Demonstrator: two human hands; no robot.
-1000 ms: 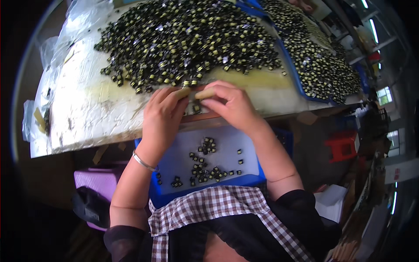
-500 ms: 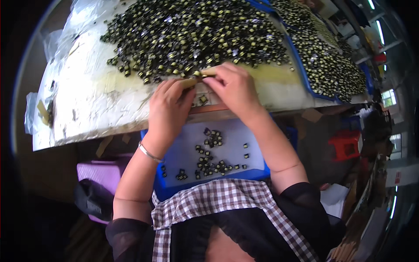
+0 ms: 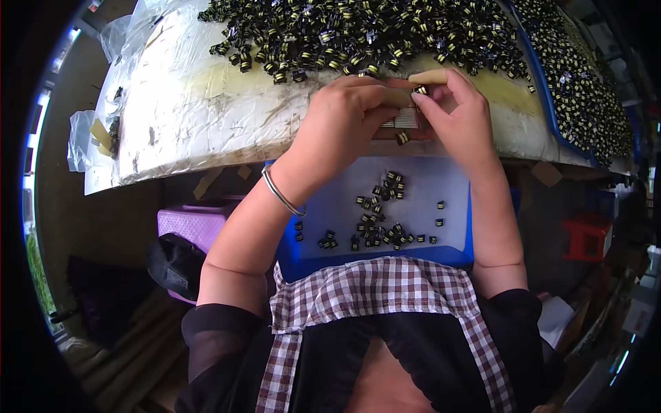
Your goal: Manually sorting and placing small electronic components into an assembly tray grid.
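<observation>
Between the thumb and index finger of my right hand (image 3: 458,113) is a small black-and-yellow coil part (image 3: 421,89). A tan cover wraps that index finger. My left hand (image 3: 344,113) is beside it with fingers curled together, their tips close to the held part; whatever they grip is hidden. Under the fingers lies a small flat block with pale ridges (image 3: 406,119), partly covered by my hands. Another coil part (image 3: 403,138) sits at the block's near side, by the table's front edge. A large heap of similar parts (image 3: 358,34) spreads just beyond my hands.
Below the table edge stands a blue tray (image 3: 441,256), its pale bottom scattered with similar parts. A blue-rimmed tray (image 3: 544,96) heaped with parts is at the right. A plastic-covered tabletop (image 3: 186,103) extends left. A purple stool (image 3: 189,227) and a red stool (image 3: 585,237) flank me.
The whole view has shifted, so the scene appears farther right and higher. Both hands have moved somewhat to the right over the table. The coil part in my right fingers now shows plainly.
</observation>
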